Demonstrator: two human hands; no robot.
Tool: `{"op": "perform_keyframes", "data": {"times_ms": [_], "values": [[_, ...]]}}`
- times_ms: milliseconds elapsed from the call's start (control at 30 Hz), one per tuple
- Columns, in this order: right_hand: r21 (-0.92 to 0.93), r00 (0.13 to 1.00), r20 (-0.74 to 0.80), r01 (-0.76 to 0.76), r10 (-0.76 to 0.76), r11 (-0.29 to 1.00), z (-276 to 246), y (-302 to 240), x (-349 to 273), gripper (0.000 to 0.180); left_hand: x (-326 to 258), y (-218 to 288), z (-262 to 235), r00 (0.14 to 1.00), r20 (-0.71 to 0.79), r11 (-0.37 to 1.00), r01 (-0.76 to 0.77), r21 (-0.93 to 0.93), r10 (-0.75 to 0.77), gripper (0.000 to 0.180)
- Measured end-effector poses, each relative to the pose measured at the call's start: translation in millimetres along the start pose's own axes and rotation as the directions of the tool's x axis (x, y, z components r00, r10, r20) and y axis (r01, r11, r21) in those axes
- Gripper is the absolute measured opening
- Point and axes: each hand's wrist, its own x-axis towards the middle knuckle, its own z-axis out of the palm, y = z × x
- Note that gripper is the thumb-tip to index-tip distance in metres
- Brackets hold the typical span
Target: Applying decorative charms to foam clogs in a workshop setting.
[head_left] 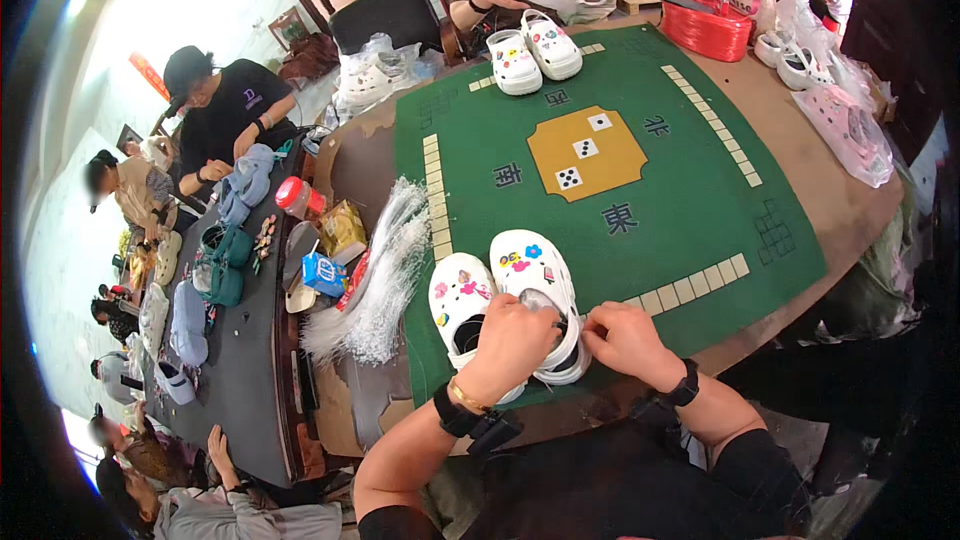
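A pair of white clogs with colourful charms stands on the green mat, toes pointing away from me. My left hand is closed at the opening of the right clog, beside a greyish, see-through bit. What its fingertips hold is hidden. The left clog stands close alongside, partly behind that hand. My right hand has its thumb and fingers pinched together by the right clog's outer heel side. Anything between those fingertips is too small to make out.
Left of the clogs lies a bundle of thin clear plastic strands, near a blue box and a red-lidded jar. Another charmed white pair stands at the far edge, before a co-worker holding plastic. Red tape-like rolls sit far right.
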Motion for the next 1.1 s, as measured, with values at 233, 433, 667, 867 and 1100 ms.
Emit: {"op": "perform_keyframes", "data": {"times_ms": [233,433,667,867,1100], "values": [[0.19,0.994,-0.054,-0.084,0.096,0.978,9,2,1,0.012,11,-1,0,0.997,-0.058,0.997,-0.049,0.065,0.052,0.008],[0.221,0.995,-0.073,-0.057,0.074,0.974,9,2,0,0.012,13,-4,5,0.984,-0.06,0.973,-0.155,0.174,0.167,0.008],[0.243,0.996,-0.068,-0.045,0.063,0.969,12,3,-1,0.015,13,0,8,0.981,-0.064,0.963,-0.168,0.21,0.185,0.007],[0.241,0.997,-0.031,-0.055,0.064,0.969,6,9,-1,0.015,14,-1,3,0.991,-0.092,0.994,-0.097,0.053,0.102,0.011],[0.489,0.955,-0.072,-0.217,0.286,0.845,-3,17,5,0.011,22,5,1,0.965,-0.134,0.864,0.134,-0.486,-0.225,0.007]]}}
